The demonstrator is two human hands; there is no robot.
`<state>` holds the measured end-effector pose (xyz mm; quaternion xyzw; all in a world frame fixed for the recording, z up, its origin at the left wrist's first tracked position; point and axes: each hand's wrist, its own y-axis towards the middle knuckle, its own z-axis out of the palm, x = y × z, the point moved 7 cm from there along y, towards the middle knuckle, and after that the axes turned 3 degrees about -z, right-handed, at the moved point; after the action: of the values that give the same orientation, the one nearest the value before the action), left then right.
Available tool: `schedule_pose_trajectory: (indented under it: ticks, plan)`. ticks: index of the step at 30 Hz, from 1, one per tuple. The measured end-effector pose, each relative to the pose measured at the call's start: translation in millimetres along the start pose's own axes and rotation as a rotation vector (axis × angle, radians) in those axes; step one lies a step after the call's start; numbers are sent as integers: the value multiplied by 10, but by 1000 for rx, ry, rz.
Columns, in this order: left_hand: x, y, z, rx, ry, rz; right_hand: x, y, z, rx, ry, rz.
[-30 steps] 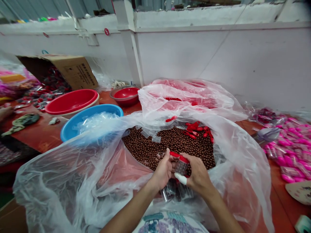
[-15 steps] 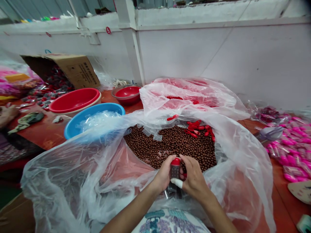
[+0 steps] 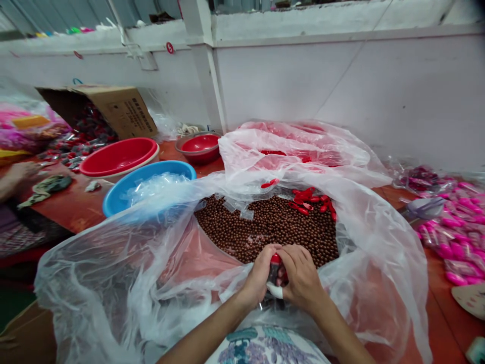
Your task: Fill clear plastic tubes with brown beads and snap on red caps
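Between my two hands is a small clear container with a red cap [image 3: 276, 259], above the near edge of a heap of brown beads [image 3: 273, 222]. My left hand [image 3: 258, 277] is closed round its left side. From the right, my right hand [image 3: 301, 277] grips it, with fingers over the cap and a white-wrapped thumb low in front. The hands hide much of the container. The beads lie in a spread-open clear plastic bag [image 3: 125, 273]. Red plastic pieces [image 3: 303, 194] and small clear pieces [image 3: 246, 214] rest on the beads.
A blue basin [image 3: 113, 197] of clear plastic pieces stands left, near red basins [image 3: 121, 156] and a tipped cardboard box [image 3: 125, 114]. Pink packets [image 3: 458, 227] lie right. A bag of red pieces [image 3: 303, 146] sits behind. Another person's hand [image 3: 17, 177] is at far left.
My fingers have closed further over the red cap, covering more of it and of the container. At far left, the other person's hand has shifted slightly.
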<state>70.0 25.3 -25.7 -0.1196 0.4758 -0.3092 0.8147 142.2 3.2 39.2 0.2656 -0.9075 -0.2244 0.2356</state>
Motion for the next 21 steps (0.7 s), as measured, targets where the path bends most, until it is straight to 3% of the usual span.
schedule_pose_trajectory:
  ticks: [3, 5, 10, 13, 16, 19, 21]
  plan:
    - [-47, 23, -25, 52, 165, -17, -43, -39, -5, 23, 41, 36]
    - [-236, 105, -134, 25, 382, 93, -64, -77, -17, 89, 96, 67]
    - [-1055, 339, -537, -340, 1113, 607, 56, -205, -22, 375, 247, 12]
    - [-1256, 506, -669, -423, 1417, 667, 74, -230, -9, 445, 275, -38]
    - [-1300, 581, -712, -394, 1447, 693, -236, -133, 6, 351, 214, 67]
    - [-1272, 584, -726, -335, 1376, 696, -827, 48, 5, 233, 31, 255]
    - [-1182, 622, -767, -235, 1240, 596, -1225, 198, 7, 204, -103, 358]
